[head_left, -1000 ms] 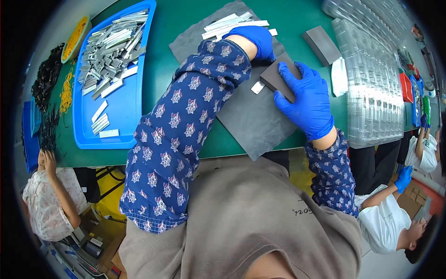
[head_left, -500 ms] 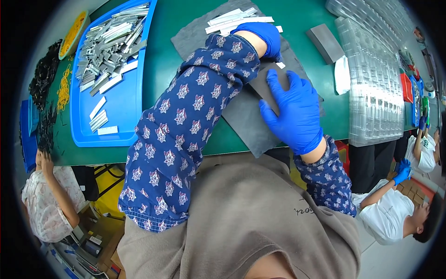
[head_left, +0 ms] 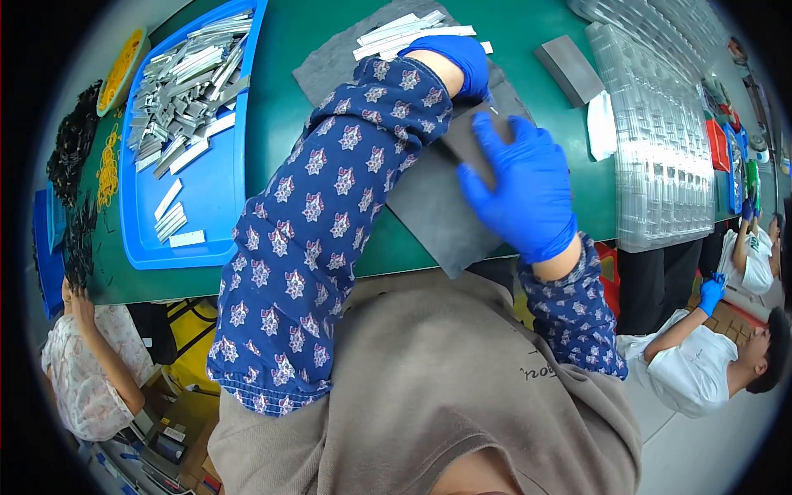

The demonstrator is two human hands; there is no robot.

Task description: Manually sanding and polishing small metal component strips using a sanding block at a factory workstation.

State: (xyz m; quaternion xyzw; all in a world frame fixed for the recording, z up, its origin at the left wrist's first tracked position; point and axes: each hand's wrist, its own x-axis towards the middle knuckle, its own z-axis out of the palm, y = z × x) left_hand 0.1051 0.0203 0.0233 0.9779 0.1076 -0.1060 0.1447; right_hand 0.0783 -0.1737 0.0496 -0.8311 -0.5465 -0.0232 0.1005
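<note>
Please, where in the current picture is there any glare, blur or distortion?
Head view: bright glare on the clear plastic trays; right hand slightly blurred, while the metal pieces in the blue tray look sharper; black corners, with fisheye bending toward the rim.

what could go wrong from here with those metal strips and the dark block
The left hand sits right beside the loosely overlapping metal strips on the grey mat, so a sleeve or wrist could knock them askew.
The right hand is spread over the dark block close to the left hand, so the two might bump.
The mat's near corner reaches the table's front edge, where clothing could perhaps snag it.
</note>
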